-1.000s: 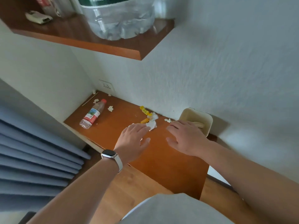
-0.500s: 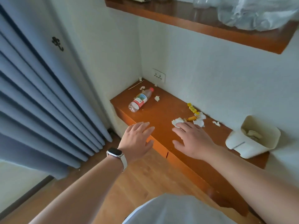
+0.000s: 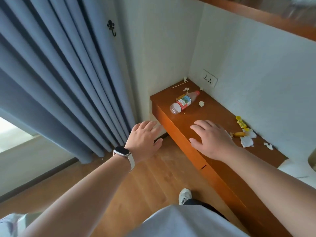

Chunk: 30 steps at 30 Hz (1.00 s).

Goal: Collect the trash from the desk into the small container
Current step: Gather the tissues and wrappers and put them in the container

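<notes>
An empty plastic bottle (image 3: 183, 102) with a red cap lies on its side near the far corner of the brown desk (image 3: 217, 113). Small white paper scraps (image 3: 201, 103) lie around it, and a thin stick (image 3: 179, 85) rests at the back. Yellow wrappers (image 3: 240, 123) and crumpled white paper (image 3: 246, 141) lie by the wall on the right. My right hand (image 3: 212, 138) hovers flat over the desk's front part, fingers spread and empty. My left hand (image 3: 144, 140), with a watch on the wrist, hangs open left of the desk, over the floor. Only a cream edge of the small container (image 3: 312, 160) shows at the right border.
Blue curtains (image 3: 59, 74) hang at the left, with a black wall hook (image 3: 112, 28) beside them. A wall socket (image 3: 209, 80) sits above the desk's far corner. A wooden shelf (image 3: 273, 19) juts out overhead at the top right. My shoe (image 3: 184, 195) stands on the wooden floor.
The view has swung left and down, so the container has slid almost out at the right edge. My right hand has come off the crumpled paper; my left hand has drifted off the desk.
</notes>
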Each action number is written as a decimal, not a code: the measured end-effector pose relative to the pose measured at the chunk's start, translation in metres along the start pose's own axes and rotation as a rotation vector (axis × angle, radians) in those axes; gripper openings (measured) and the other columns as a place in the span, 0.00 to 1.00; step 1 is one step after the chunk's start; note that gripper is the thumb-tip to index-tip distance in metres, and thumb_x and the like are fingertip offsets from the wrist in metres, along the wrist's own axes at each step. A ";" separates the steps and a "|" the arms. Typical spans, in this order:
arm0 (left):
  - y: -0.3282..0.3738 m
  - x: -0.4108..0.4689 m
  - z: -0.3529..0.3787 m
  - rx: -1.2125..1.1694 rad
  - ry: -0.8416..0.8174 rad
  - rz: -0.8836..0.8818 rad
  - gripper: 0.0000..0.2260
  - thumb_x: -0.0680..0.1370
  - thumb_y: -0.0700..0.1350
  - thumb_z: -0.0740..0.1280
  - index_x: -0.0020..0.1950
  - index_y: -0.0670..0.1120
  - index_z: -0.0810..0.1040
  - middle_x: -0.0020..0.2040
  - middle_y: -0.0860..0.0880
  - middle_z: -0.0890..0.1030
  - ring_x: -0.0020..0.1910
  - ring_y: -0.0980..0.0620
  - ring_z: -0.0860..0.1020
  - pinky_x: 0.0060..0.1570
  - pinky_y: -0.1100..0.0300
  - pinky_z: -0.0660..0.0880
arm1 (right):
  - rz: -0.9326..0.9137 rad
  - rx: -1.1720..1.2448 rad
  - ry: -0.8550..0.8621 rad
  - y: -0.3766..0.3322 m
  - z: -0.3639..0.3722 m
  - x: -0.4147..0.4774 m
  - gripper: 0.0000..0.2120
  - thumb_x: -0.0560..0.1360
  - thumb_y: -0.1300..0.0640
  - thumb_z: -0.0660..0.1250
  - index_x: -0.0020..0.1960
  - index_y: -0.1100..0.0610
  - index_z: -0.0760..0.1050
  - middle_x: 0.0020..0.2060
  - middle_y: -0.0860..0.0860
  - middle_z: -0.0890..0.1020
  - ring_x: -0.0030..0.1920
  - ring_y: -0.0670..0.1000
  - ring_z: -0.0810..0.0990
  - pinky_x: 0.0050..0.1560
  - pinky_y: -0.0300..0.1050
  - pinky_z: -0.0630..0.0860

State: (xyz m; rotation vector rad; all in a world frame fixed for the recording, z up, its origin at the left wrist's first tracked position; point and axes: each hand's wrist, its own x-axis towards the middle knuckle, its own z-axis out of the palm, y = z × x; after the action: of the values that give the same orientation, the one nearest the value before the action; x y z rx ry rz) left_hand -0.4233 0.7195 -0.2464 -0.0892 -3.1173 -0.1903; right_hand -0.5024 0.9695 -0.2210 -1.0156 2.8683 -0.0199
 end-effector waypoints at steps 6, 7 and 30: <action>-0.013 0.030 0.001 0.024 -0.007 -0.020 0.22 0.81 0.57 0.57 0.74 0.54 0.66 0.73 0.52 0.70 0.73 0.48 0.65 0.72 0.49 0.62 | 0.048 0.051 -0.003 0.017 0.001 0.037 0.25 0.80 0.40 0.53 0.73 0.51 0.64 0.72 0.48 0.67 0.72 0.52 0.64 0.68 0.53 0.67; -0.017 0.040 0.001 0.031 -0.009 -0.014 0.22 0.81 0.57 0.57 0.75 0.54 0.66 0.73 0.52 0.70 0.73 0.48 0.65 0.72 0.49 0.62 | 0.053 0.063 0.003 0.021 0.002 0.046 0.25 0.80 0.40 0.53 0.73 0.51 0.65 0.72 0.48 0.67 0.72 0.52 0.65 0.68 0.53 0.67; -0.018 0.287 0.009 0.047 -0.131 0.001 0.21 0.82 0.56 0.57 0.75 0.54 0.66 0.74 0.53 0.70 0.73 0.51 0.67 0.71 0.52 0.64 | 0.204 0.160 -0.041 0.181 0.034 0.204 0.24 0.79 0.39 0.55 0.71 0.49 0.66 0.71 0.48 0.70 0.71 0.51 0.67 0.68 0.50 0.68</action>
State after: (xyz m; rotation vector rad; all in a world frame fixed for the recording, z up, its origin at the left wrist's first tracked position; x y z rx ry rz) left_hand -0.7107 0.7192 -0.2520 -0.1066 -3.2497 -0.1159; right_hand -0.7703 0.9826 -0.2811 -0.6836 2.8621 -0.2070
